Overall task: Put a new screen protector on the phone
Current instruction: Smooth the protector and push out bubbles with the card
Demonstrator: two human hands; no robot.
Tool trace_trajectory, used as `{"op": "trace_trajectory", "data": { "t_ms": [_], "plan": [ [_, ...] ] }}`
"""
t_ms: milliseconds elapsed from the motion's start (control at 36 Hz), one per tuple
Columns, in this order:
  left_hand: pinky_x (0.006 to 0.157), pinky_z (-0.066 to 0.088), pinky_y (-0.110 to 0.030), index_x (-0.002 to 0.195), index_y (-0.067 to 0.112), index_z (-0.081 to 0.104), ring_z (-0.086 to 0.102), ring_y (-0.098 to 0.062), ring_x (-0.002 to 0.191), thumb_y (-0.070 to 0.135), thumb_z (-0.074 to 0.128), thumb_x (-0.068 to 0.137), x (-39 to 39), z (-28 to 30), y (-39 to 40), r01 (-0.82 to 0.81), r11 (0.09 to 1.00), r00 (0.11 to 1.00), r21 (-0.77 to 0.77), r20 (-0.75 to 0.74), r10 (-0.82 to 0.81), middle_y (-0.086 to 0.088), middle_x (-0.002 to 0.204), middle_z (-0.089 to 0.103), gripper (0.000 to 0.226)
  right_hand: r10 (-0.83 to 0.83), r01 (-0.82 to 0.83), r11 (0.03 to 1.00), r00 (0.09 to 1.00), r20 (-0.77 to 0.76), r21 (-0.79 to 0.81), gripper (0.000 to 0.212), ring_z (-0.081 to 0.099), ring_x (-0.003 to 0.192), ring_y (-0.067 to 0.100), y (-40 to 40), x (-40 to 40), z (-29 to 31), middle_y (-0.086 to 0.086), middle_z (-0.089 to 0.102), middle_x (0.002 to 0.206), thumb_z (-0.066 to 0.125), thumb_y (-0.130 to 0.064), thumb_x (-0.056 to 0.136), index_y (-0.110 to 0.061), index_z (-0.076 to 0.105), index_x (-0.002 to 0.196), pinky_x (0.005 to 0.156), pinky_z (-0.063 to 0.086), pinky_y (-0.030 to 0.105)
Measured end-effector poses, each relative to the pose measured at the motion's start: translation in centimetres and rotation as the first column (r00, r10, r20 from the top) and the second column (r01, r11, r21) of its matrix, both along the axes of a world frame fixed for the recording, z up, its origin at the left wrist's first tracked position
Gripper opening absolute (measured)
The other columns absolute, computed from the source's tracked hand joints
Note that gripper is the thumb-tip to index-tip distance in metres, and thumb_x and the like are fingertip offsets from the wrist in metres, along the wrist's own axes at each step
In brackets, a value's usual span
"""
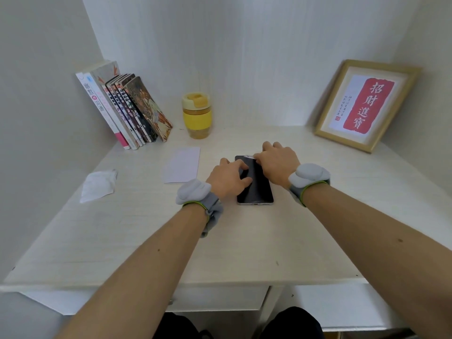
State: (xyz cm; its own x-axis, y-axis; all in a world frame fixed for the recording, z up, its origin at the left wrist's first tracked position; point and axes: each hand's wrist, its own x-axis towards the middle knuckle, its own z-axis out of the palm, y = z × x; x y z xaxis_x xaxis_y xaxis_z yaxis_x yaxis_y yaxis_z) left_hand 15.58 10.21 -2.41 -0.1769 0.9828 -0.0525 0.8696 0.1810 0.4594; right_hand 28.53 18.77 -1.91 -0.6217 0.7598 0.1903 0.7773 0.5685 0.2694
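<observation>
We press our flat left hand (228, 178) on the black glass-faced phone (255, 184) to steady it, while our right hand (276, 159) pinches a small tab at its far end, seemingly to peel film.

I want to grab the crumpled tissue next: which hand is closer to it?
Left. The left hand rests on the phone, with the crumpled tissue further off to its left. The right hand is at the phone's far end, further away.

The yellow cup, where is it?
In the head view the yellow cup stands at the back of the desk, left of centre, just right of the leaning books and beyond the phone.
</observation>
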Motion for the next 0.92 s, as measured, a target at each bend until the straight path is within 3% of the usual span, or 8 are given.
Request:
{"op": "trace_trajectory", "data": {
  "t_ms": [222, 444, 722, 917],
  "plan": [
    [0.099, 0.043, -0.036, 0.135, 0.027, 0.045, 0.053, -0.03, 0.11, 0.042, 0.055, 0.092, -0.1, 0.0, -0.1, 0.007, 1.0, 1.0, 0.011, 0.0, -0.007, -0.012, 0.13, 0.038, 0.047, 0.01, -0.009, 0.998, 1.0, -0.028, 0.067, 0.022, 0.049, 0.097, 0.028, 0.0, 1.2, 0.0, 0.007, 0.049, 0.111, 0.045, -0.012, 0.093, -0.018, 0.06, 0.108, 0.068, 0.033, 0.034],
    [0.098, 0.043, -0.035, 0.133, 0.026, 0.047, 0.055, -0.03, 0.108, 0.041, 0.056, 0.091, -0.1, 0.0, -0.1, 0.006, 1.0, 1.0, 0.013, 0.02, -0.006, -0.011, 0.128, 0.04, 0.046, 0.088, -0.09, 0.99, 0.996, 0.021, 0.109, 0.025, 0.049, 0.1, 0.026, -0.3, 2.0, -0.7, 0.005, 0.05, 0.113, 0.044, -0.014, 0.095, -0.021, 0.058, 0.115, 0.073, 0.034, 0.033],
    [0.097, 0.043, -0.035, 0.134, 0.027, 0.046, 0.054, -0.029, 0.108, 0.042, 0.056, 0.091, -0.2, 0.0, -0.1, 0.005, 1.0, 1.0, 0.007, 0.02, -0.006, -0.01, 0.128, 0.039, 0.046, 0.025, -0.027, 0.997, 0.999, 0.03, 0.066, 0.026, 0.047, 0.106, 0.028, 0.4, 0.9, -0.2, 0.006, 0.049, 0.116, 0.042, -0.011, 0.095, -0.02, 0.059, 0.114, 0.074, 0.034, 0.034],
    [0.098, 0.044, -0.035, 0.135, 0.028, 0.045, 0.053, -0.029, 0.11, 0.042, 0.054, 0.092, -0.1, 0.0, 0.0, 0.006, 1.0, 1.0, 0.008, 0.015, -0.006, -0.01, 0.13, 0.038, 0.046, -0.021, 0.022, 0.994, 1.0, -0.016, 0.104, 0.023, 0.048, 0.097, 0.027, 0.8, 2.1, 0.1, 0.005, 0.05, 0.11, 0.048, -0.008, 0.092, -0.018, 0.059, 0.11, 0.067, 0.034, 0.033]
  ]
}}
